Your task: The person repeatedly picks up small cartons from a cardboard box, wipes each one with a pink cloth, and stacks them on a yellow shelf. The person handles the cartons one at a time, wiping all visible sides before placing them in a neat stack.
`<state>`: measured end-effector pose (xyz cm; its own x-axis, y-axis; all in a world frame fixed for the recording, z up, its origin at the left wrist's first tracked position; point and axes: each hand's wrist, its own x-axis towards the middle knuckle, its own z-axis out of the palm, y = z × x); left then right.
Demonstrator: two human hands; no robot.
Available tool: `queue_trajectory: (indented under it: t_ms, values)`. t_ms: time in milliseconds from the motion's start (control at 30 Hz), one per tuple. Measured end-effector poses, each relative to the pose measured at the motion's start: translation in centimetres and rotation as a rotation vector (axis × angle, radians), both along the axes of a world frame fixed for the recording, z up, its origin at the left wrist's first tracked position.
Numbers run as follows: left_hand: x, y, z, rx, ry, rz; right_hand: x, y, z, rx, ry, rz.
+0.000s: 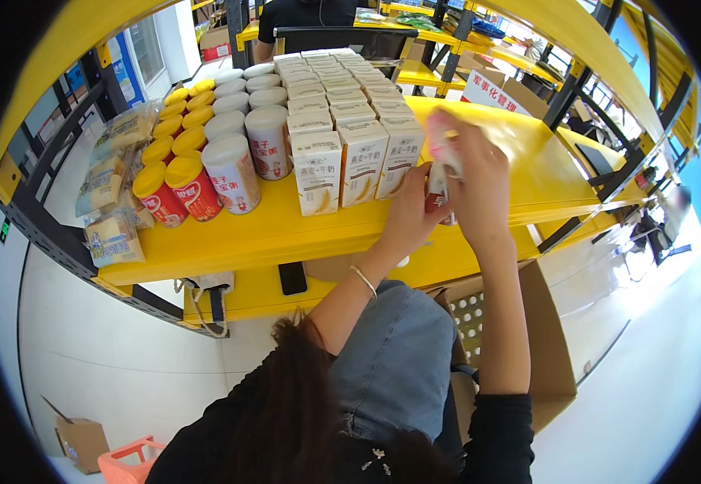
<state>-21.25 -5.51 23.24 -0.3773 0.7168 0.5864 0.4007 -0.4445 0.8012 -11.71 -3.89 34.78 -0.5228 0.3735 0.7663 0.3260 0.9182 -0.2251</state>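
Note:
Both my hands meet over the yellow metal shelf (544, 175), just right of rows of white drink cartons (316, 175). My left hand (411, 212) grips the lower part of a small red and white package (438, 187). Around its upper right side is my right hand (477, 175), slightly blurred; the package's pink and white top shows beside the fingers. Left of the cartons stand white-lidded cans (238, 181), then red cans with yellow lids (196, 190). Wrapped bread packs (114, 236) lie at the shelf's left end.
A black phone (293, 278) and a roped bag (211, 290) are on the lower shelf. An open cardboard box (544, 339) with round-topped items stands by my right leg. A person (308, 18) is behind a black chair beyond the shelf. A pink plastic stool (132, 460) stands at lower left.

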Motion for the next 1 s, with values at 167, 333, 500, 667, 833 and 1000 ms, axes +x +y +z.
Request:
queue_trajectory:
  t_ms: [167, 333, 500, 667, 833, 1000]
  values:
    - [-1.4, 1.3, -1.9, -0.096, -0.124, -0.157, -1.0, 2.9, -2.9, -0.004, -0.205, 0.021]
    - [-0.5, 0.6, -0.6, -0.006, -0.209, -0.175, 1.3, 4.6, -3.0, -0.285, -0.020, -0.096]
    - [-0.6, 0.1, 0.0, -0.100, -0.169, -0.194, 3.5, 6.3, -4.8, -0.576, 0.276, 0.073]
    - [-0.6, 0.8, -0.8, -0.039, -0.327, -0.232, 6.0, 9.0, -8.4, -0.641, 0.049, -0.092]
    - [-0.7, 0.2, 0.0, -0.086, -0.226, -0.259, 5.1, 6.5, -7.0, -0.753, 0.652, -0.228]
    - [-0.9, -0.1, -0.5, -0.050, -0.249, -0.229, 1.7, 3.0, -3.1, -0.199, 1.187, 0.096]
